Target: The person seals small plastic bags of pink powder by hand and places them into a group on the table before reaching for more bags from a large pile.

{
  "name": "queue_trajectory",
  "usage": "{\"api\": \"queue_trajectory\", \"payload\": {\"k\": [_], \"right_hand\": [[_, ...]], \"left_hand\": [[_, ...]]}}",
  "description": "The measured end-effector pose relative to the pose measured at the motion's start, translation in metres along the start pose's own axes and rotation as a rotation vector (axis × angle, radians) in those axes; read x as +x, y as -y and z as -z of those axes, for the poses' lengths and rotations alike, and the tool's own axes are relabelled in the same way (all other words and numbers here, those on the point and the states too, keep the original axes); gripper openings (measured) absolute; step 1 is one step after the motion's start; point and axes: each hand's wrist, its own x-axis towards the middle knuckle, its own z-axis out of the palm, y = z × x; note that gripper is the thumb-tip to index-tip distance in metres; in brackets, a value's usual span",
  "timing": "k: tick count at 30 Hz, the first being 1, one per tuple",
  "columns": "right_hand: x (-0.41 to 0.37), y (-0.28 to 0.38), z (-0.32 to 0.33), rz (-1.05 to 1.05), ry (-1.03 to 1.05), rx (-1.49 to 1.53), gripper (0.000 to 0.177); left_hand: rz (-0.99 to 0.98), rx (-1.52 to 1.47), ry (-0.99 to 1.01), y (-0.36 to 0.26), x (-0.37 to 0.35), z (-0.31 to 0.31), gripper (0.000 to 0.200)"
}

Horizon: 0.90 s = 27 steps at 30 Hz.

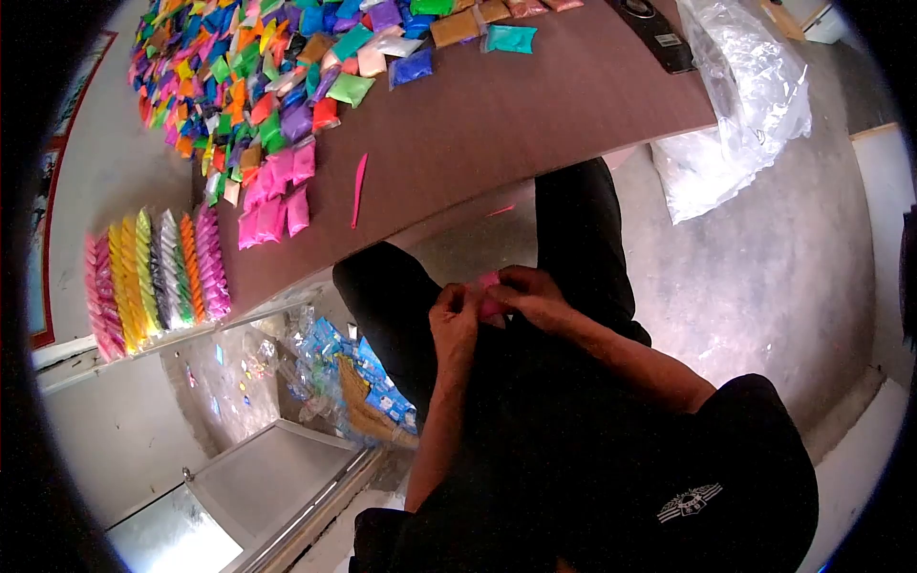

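Note:
Over my lap, below the table's front edge, my left hand (455, 315) and my right hand (531, 294) hold a small pink packet (491, 294) between their fingertips. Both hands are closed in a pinch, and the fingers partly cover the packet. Several similar pink packets (270, 219) lie grouped on the brown table (458, 134). Beside them rests a thin pink stick (359, 191). A large pile of small packets in many colours (258, 86) covers the table's left part.
Twisted bundles in clear wrap (153, 277) stand at the table's left end. A clear plastic bag (735, 124) hangs over the right end, beside a black strip-shaped item (657, 36). On the floor at lower left are blue wrappers (382, 382) and a broom (363, 401).

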Motion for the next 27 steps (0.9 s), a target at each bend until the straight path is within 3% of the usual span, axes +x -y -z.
{"api": "queue_trajectory", "payload": {"k": [2, 5, 9, 15, 17, 21, 23, 27], "right_hand": [[0.007, -0.015, 0.001, 0.129, -0.124, -0.084, 0.033], [0.007, -0.015, 0.003, 0.159, -0.172, -0.146, 0.032], [0.008, -0.015, 0.0, 0.184, -0.137, -0.14, 0.031], [0.007, -0.014, 0.001, -0.002, -0.142, -0.145, 0.031], [0.012, -0.029, 0.005, 0.192, -0.205, -0.151, 0.03], [0.013, -0.033, 0.005, 0.249, -0.196, -0.22, 0.033], [0.018, -0.041, 0.007, 0.317, -0.192, -0.399, 0.034], [0.013, -0.02, -0.004, 0.132, -0.211, -0.397, 0.037]], "left_hand": [[-0.005, -0.01, 0.001, 0.001, 0.003, -0.001, 0.025], [0.038, -0.037, 0.023, -0.009, 0.005, -0.002, 0.027], [0.07, 0.026, 0.116, -0.003, 0.011, 0.01, 0.026], [0.022, -0.011, 0.111, 0.008, 0.018, 0.005, 0.025], [0.043, -0.038, 0.101, 0.005, 0.02, 0.0, 0.024], [0.075, -0.05, 0.176, -0.004, 0.024, 0.002, 0.025], [0.093, -0.015, 0.21, 0.0, 0.027, 0.003, 0.025], [0.06, -0.017, 0.189, 0.02, 0.034, 0.005, 0.024]]}}
